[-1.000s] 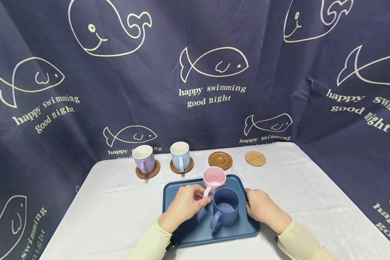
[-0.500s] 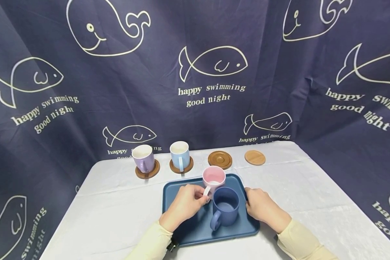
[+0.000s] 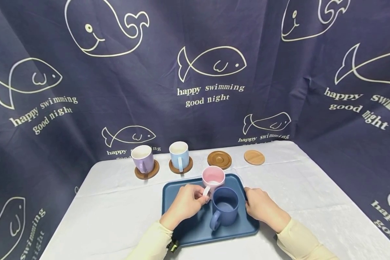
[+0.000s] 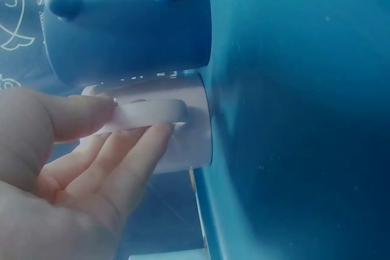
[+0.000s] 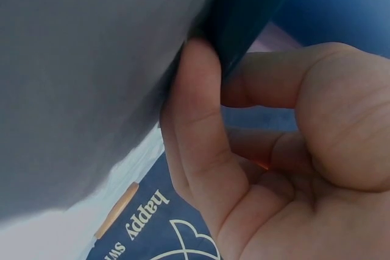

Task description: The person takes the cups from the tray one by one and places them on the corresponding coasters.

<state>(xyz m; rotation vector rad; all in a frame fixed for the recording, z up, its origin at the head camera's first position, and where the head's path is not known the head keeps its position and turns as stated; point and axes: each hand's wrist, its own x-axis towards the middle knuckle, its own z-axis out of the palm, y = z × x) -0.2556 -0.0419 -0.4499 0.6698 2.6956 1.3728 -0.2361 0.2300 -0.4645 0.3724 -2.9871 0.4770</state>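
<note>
Your left hand (image 3: pixel 185 204) pinches the handle of the pink mug (image 3: pixel 213 178), which stands upright at the far end of the blue tray (image 3: pixel 172 195), just behind the dark blue mug (image 3: pixel 225 208). Your right hand (image 3: pixel 260 207) grips the tray's right rim, fingers curled.

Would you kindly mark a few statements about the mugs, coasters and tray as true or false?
1. The left hand pinches the pink mug by its handle. True.
2. The dark blue mug stands on a coaster. False: it stands on the blue tray.
3. The right hand holds the tray's edge. True.
4. All four coasters carry mugs. False: the dark wooden coaster and the light wooden coaster are bare.
</note>
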